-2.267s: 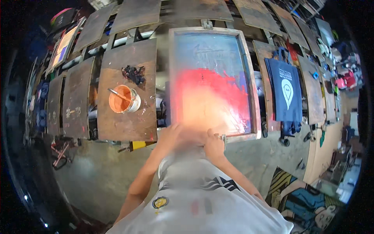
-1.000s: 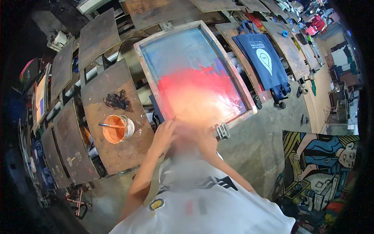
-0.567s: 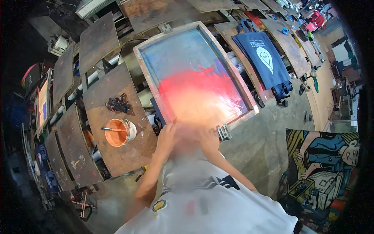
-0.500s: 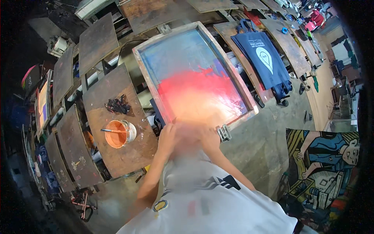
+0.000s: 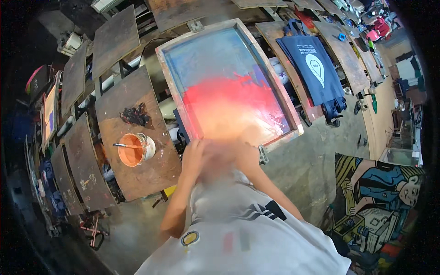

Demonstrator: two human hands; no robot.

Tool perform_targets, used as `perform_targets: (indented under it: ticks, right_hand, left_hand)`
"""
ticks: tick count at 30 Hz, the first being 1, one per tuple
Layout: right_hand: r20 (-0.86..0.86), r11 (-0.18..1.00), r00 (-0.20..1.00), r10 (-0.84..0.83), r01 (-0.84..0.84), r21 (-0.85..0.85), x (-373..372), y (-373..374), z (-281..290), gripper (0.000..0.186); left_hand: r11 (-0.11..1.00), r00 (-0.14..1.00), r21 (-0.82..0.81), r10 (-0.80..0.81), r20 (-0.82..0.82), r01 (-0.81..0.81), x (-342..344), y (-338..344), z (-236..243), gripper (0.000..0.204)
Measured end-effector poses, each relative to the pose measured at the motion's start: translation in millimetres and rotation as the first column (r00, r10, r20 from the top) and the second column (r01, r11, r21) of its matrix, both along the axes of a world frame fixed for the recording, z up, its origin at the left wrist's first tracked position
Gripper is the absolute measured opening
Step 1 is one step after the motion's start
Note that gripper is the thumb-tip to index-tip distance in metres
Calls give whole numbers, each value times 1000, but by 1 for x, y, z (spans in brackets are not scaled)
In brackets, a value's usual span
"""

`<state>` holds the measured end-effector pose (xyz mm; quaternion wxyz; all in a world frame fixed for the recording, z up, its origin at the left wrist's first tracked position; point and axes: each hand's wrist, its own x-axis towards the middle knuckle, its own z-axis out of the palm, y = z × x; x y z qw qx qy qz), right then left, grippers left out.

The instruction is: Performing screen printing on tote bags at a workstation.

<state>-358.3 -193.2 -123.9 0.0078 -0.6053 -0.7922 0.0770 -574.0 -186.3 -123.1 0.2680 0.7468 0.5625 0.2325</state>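
Note:
A wooden-framed printing screen [image 5: 172, 90] lies in front of me, its mesh bluish at the far end and covered with red and orange ink [image 5: 224, 103] nearer to me. My left hand [image 5: 194, 153] is at the near left corner, its fingers curled. Beside the near right corner, my right hand [image 5: 248, 155] looks curled too, next to a metal clamp [image 5: 262, 155]. A blurred patch between the hands hides their inner fingers and whatever they grip. To the left, a bucket of orange paint [image 5: 149, 147] stands on a board, with a stick or brush handle [image 5: 126, 145] lying across it.
A crumpled dark cloth [image 5: 135, 114] lies on the stained board [image 5: 156, 176] behind the bucket. Right of the screen, a navy tote bag [image 5: 305, 64] rests on another board. More boards [image 5: 87, 169] line the left side. A painted picture [image 5: 380, 201] is at the lower right.
The view has shifted slightly, moving the bucket left and up in the picture. My right hand has edged forward and covers more of the clamp. My left hand stays near the screen's corner.

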Motion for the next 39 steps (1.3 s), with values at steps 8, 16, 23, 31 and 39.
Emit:
perform_targets:
  ticks: [8,16,23,31,39]
  right_hand:
    - [-199,957,962,189,-226,-181,40,83,4,16]
    - [-189,773,859,476,-511,-376,71,96,30,28]
    - [-255,693,782,568,-622,-364,72,104,15,33]
    - [-319,806,837,445,-529,-265,78,110,20,37]
    - [-392,741,703,594,-668,-75,85,148,-20,32]
  left_hand:
    - [997,997,-49,50,-58,-53,16,50,28,37]
    - [976,971,-63,200,-131,-210,58,-23,38,45]
    - [949,935,-44,298,-192,-311,65,-41,3,49]
    - [989,939,10,146,-312,-150,43,30,-3,45]
    - [956,900,102,292,-323,-274,84,0,7,41]
